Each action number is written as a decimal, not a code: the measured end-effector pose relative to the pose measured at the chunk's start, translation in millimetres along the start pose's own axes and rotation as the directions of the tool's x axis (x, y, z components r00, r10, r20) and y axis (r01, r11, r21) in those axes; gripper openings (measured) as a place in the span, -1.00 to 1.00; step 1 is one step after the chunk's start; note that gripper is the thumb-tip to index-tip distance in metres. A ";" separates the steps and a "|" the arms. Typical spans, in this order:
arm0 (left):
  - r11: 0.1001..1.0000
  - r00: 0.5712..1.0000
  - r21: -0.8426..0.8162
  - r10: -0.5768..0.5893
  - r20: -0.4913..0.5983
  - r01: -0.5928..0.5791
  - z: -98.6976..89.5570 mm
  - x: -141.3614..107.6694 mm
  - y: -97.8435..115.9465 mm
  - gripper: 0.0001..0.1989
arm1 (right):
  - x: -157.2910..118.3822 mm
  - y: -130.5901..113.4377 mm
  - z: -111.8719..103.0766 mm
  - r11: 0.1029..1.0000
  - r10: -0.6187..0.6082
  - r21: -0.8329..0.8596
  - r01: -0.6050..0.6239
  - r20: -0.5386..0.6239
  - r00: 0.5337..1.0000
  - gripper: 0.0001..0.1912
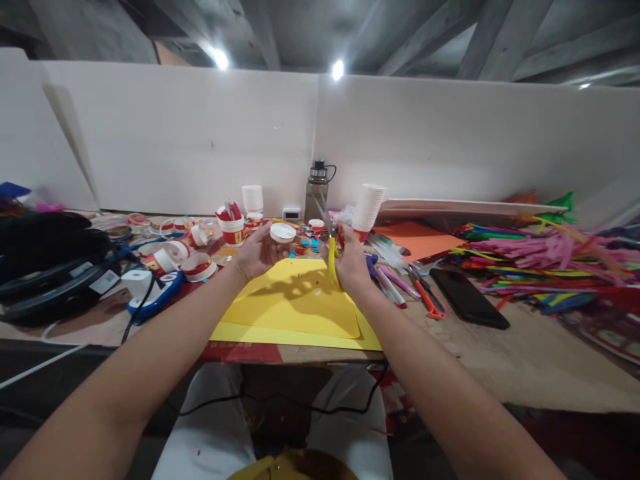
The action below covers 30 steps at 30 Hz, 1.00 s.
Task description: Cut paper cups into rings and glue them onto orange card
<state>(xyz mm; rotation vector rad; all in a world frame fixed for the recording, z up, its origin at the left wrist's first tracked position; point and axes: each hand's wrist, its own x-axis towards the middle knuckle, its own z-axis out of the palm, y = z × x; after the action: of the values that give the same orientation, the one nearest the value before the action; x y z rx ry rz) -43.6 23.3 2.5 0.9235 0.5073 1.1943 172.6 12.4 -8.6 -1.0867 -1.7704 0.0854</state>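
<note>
In the head view, my left hand (260, 255) holds up a shallow white cut-off paper cup bottom (283, 233), its round face towards me. My right hand (351, 262) grips yellow-handled scissors (332, 260), blades pointing up and slightly apart. The two hands are separated, and nothing shows between the blades. Below both lie yellow sheets (300, 313), with the hands' shadows and small scraps on them. Behind the hands are a few cut paper pieces and a small red-and-white cup (316, 227).
Stacked paper cups (369, 208) and a water bottle (317, 190) stand at the back. Cut cup rings (199, 267) and a power strip (155, 293) lie left. Rightward are markers, an orange cutter (430, 298), a phone (469, 297) and pipe cleaners (530, 250).
</note>
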 end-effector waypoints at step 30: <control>0.763 0.882 0.646 0.320 -0.346 -0.023 -41.1 14.3 2.7 -0.71 | -1.3 0.9 4.9 0.999 0.040 0.034 -0.043 0.076 0.996 -0.58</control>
<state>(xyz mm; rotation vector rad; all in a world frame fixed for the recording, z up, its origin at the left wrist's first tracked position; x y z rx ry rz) -71.9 50.7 -16.2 1.2930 1.2729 1.4481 169.4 14.0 -12.4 -1.1068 -1.8067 0.1848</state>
